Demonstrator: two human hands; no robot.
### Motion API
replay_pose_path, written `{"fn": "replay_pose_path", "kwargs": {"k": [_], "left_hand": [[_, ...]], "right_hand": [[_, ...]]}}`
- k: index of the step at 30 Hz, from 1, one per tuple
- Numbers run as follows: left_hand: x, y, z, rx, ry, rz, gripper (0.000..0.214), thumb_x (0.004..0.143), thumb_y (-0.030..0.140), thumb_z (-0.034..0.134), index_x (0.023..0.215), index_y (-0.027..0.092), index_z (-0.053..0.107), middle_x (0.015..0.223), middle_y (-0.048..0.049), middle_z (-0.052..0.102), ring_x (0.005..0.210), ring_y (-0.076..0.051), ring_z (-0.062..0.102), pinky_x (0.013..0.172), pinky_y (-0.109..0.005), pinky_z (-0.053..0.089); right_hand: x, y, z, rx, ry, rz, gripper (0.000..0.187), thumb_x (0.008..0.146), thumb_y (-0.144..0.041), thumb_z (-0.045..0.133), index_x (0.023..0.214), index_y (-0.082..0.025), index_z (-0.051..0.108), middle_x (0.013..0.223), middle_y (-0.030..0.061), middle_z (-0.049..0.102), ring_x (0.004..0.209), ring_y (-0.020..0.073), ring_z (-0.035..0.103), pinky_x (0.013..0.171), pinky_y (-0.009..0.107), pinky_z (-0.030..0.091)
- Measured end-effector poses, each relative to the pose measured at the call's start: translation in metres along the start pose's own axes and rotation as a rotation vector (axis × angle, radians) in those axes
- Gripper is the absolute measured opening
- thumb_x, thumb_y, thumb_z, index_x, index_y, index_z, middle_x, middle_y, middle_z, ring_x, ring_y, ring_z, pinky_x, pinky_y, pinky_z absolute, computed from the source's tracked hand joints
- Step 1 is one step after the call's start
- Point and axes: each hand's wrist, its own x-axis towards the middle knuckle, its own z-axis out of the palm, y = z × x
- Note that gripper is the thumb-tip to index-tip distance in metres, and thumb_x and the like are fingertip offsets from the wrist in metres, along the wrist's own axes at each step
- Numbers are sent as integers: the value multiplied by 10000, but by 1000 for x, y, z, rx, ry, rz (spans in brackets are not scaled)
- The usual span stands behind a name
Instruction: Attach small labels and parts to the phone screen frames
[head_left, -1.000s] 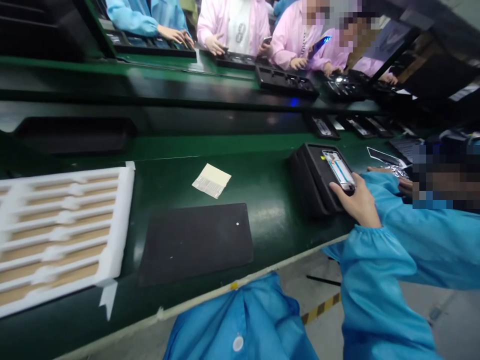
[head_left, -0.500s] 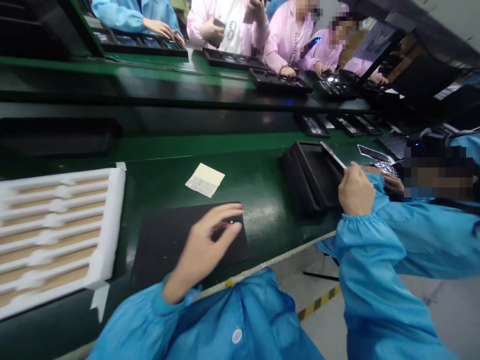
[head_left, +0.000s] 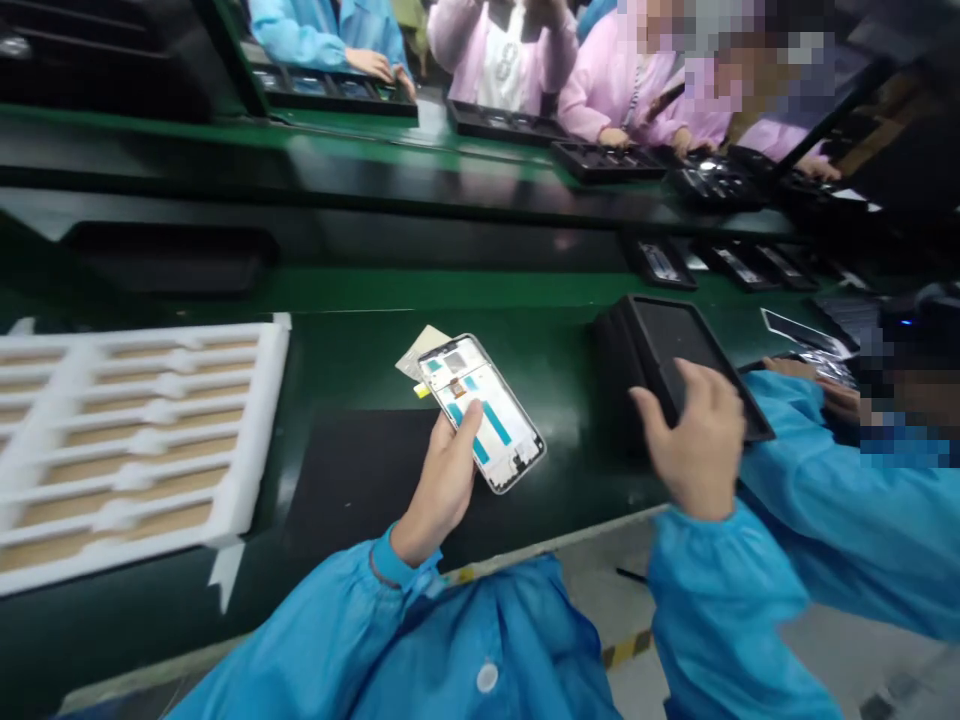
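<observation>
My left hand (head_left: 442,490) is closed on a phone assembly (head_left: 465,385), a white inner frame with blue strips, and holds it tilted above the black mat (head_left: 345,480). My right hand (head_left: 697,440) lies on the near end of the empty black tray (head_left: 675,340). Its fingers are apart and its thumb points left, with nothing in it.
A white foam tray (head_left: 259,440) with slots lies at the left. A paper slip (head_left: 421,345) peeks out behind the phone. A co-worker's blue sleeve (head_left: 847,520) and hand (head_left: 829,400) are close on the right. More trays (head_left: 660,262) and people line the far belt.
The phone assembly left the black tray in my right hand and passed to my left hand over the mat. My right hand has gone back onto the empty tray.
</observation>
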Motion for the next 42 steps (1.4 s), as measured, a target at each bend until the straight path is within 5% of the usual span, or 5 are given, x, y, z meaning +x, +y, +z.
{"fn": "replay_pose_path", "kwargs": {"k": [6,15,20,25,42], "left_hand": [[8,24,-42,720,-389,102,289,908,413,583,1011,153,658,932,-34,703,801,-181,633,646,-232,472],[34,48,-75,1131,-569,189,278,939,388,506,801,157,575,741,4,619,649,-131,568,552,-226,374],[46,47,-86,1232,-508,292,209,932,347,531,950,169,639,1401,-105,539,1285,-291,506,1095,-450,360],[51,47,-90,1331,-525,220,258,951,344,501,1051,151,640,1591,-130,278,1507,-297,158,1218,-545,121],[52,47,-102,1457,-403,358,226,954,311,459,961,147,615,1361,-118,524,1290,-275,486,1083,-447,369]], "right_hand": [[18,33,17,-234,-114,171,369,912,-488,461,978,-185,659,913,203,624,883,417,588,642,513,451],[124,-161,144,356,-90,-232,218,946,-343,498,994,-196,652,1006,119,626,962,282,548,860,446,448],[140,-216,226,707,-358,-449,154,925,-247,531,977,-194,666,1058,133,647,1028,289,562,962,487,419],[121,-220,212,822,-508,-632,164,940,-276,552,1052,-211,653,1113,87,658,1078,245,578,983,423,446],[89,-198,179,640,-750,-768,215,953,-145,437,918,-187,645,944,90,637,914,238,571,785,350,463]]}}
